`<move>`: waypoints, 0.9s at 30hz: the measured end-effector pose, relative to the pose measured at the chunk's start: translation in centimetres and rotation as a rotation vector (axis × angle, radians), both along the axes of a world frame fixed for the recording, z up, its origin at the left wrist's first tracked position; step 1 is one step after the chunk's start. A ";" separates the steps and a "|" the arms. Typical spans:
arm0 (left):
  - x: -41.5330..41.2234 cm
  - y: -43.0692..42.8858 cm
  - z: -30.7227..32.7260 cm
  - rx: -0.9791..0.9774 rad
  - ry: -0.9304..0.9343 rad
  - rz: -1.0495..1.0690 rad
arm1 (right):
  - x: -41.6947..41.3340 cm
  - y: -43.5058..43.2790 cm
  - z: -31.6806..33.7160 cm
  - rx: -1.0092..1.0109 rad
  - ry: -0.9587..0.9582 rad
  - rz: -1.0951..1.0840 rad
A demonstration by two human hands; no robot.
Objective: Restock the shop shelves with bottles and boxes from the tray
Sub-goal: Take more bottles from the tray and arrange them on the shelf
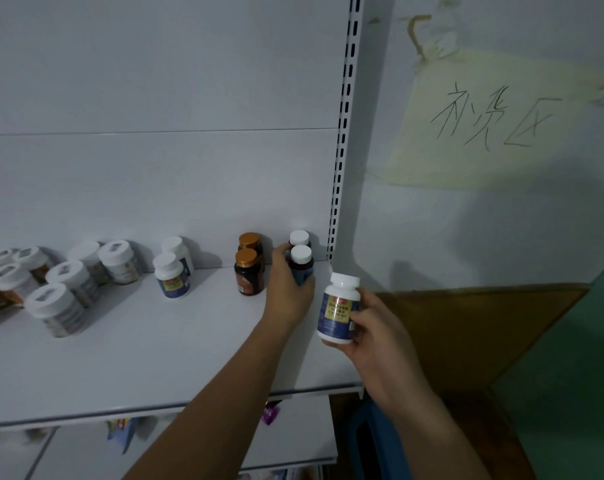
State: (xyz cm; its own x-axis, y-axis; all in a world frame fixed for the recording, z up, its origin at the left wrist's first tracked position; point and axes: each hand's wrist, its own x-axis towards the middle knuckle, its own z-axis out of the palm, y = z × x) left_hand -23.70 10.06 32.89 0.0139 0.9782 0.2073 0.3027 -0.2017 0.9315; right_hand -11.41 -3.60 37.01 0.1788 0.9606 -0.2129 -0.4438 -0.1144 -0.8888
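**stockroom_lurker:** ok what's actually readable here? biggest stuff first pls

**aisle9:** Biggest is the white metal shelf [148, 362], and I can't see any writing on it. On the wall to its right there's a pale yellow paper sheet [501, 161] with three handwritten black characters. They look like 补货区, but the scrawl is loose so don't quote me.

**stockroom_lurker:** and the hands?

**aisle9:** The left hand [288, 294] is at the back right corner of the shelf, fingers curled round a dark bottle with a white cap [302, 261] that stands upright there. Another white-capped bottle [299, 238] stands right behind it; touching or not, can't tell. The right hand [375, 336] is over the shelf's right end, just beside the left hand. Its thumb and fingers are wrapped round a white plastic bottle with a dark blue and yellow label [338, 308], held upright in the air. That label has a red square logo on the yellow panel, and the text under it is too small to read.

**stockroom_lurker:** rest of the shelf?

**aisle9:** There's a bunch of wide white-lidded jars [61, 299] at the left and two white bottles with blue labels [171, 277] in the middle. Two amber bottles with gold caps [248, 273] stand one behind the other, just left of the left hand. Those labels are all too blurry to read.
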 end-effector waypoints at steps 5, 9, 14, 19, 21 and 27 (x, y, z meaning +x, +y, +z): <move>-2.1 -3.7 2.8 0.160 0.053 -0.004 | 0.1 0.4 -0.3 0.048 -0.040 -0.009; -6.3 -7.6 6.8 0.299 0.098 -0.075 | -0.8 1.2 0.2 0.061 -0.034 0.005; -14.2 -10.3 10.3 0.406 0.580 -0.002 | -4.5 2.6 0.9 0.098 -0.023 0.142; -22.8 -11.3 9.8 0.299 0.863 0.156 | -11.1 3.3 0.5 0.194 -0.166 0.333; -25.8 -11.6 9.2 0.259 0.942 0.213 | -14.0 3.6 -0.2 0.215 -0.254 0.385; -31.5 -10.7 7.6 0.188 0.983 0.193 | -20.8 6.8 -2.6 0.257 -0.511 0.320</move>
